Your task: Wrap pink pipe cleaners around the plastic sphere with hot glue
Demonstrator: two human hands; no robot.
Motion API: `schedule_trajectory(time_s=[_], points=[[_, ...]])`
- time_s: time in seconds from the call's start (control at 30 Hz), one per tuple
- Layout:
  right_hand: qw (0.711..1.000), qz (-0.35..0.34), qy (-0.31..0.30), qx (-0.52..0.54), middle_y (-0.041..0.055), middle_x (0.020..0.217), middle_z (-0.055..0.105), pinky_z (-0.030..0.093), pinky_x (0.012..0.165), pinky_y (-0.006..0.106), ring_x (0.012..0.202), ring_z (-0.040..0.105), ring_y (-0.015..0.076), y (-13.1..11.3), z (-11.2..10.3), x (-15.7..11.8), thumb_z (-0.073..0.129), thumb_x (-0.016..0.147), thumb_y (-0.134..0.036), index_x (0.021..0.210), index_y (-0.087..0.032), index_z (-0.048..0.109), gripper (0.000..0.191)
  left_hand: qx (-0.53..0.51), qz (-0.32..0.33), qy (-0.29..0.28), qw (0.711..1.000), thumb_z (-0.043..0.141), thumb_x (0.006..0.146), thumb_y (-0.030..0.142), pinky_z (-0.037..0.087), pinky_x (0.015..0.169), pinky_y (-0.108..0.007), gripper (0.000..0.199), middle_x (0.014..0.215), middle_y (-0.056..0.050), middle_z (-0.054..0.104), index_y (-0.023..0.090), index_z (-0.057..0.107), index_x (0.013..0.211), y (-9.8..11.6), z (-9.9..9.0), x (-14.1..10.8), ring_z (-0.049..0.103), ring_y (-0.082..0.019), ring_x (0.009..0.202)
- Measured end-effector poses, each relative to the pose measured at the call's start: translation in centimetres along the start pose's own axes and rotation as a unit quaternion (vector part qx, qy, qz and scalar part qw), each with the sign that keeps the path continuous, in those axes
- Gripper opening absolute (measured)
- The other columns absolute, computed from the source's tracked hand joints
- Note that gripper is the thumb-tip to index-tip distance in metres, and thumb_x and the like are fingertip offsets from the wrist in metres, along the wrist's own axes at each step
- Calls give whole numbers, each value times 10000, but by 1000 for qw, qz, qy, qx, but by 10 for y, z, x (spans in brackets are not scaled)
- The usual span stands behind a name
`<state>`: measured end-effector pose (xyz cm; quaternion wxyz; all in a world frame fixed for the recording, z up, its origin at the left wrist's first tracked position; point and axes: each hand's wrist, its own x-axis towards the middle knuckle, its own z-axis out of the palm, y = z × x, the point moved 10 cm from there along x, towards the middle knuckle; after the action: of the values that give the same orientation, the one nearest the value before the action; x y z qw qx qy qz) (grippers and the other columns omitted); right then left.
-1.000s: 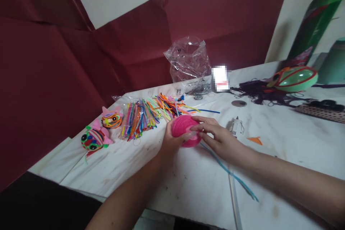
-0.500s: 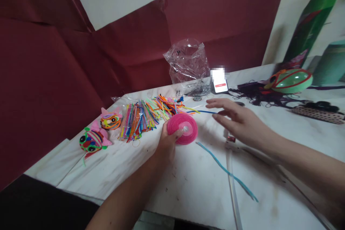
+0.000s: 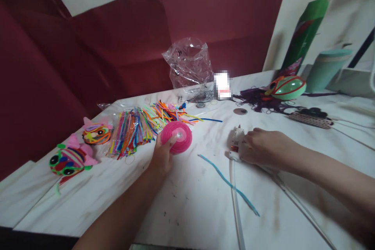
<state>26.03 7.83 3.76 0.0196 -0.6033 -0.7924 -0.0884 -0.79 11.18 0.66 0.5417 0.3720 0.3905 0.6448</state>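
My left hand grips a round pink wound disc, thumb over its pale centre, just above the table. Further right, my right hand has its fingers curled at the side of a white glue gun, which lies with its nozzle pointing away and a white cord trailing toward me. Those fingertips are partly hidden behind the hand. Between the hands, a light blue pipe cleaner lies slanted on the marbled table.
Bundled colourful pipe cleaners lie left of centre, beside two decorated fish-like figures. Behind stand a clear plastic bag and a bright phone. A green balloon figure and a dotted case lie at right.
My right hand has come down from above the table to the glue gun, and its fingers have closed. The view has shifted, with my left hand still holding the pink disc.
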Motion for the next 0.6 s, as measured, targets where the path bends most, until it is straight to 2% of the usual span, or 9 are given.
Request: schedule_trajectory(time_s=[0.1,0.17,0.33,0.47,0.6], points=[[998,-49,-38,7,101,687,674,396,496,292,698,660,280,-13,8,-3,616,708,-255,685,-206,646,61,-2,4,5,1000,791,603,262,484,843,-345,601,942,-17,673,224,540,1147,0,-2,0,629,-174,858],[997,-59,-42,12,95,686,672,370,483,287,659,656,260,-14,8,-6,616,697,-218,662,-221,634,39,-3,-1,11,1000,791,605,274,486,825,-332,595,953,-17,671,229,542,1143,0,-3,0,627,-172,860],[997,-72,21,29,101,706,667,387,509,312,609,638,233,-17,3,-10,533,710,-76,662,-250,610,196,-6,-15,19,1000,808,579,280,494,811,-333,631,981,-27,663,221,537,1146,-2,-5,-1,626,-182,877],[995,-58,66,45,108,710,641,417,519,327,663,628,251,-14,-2,-8,490,756,-96,699,-254,556,181,-17,-7,23,1000,818,559,282,494,837,-354,687,1020,-50,664,220,520,1174,2,-5,-2,627,-206,918],[986,-61,115,106,136,831,625,478,621,373,778,619,279,-10,-16,-6,486,790,-180,768,-228,501,55,-18,-1,21,1000,820,550,278,490,851,-376,665,1033,-63,663,204,540,1149,3,-5,-3,625,-219,940]])
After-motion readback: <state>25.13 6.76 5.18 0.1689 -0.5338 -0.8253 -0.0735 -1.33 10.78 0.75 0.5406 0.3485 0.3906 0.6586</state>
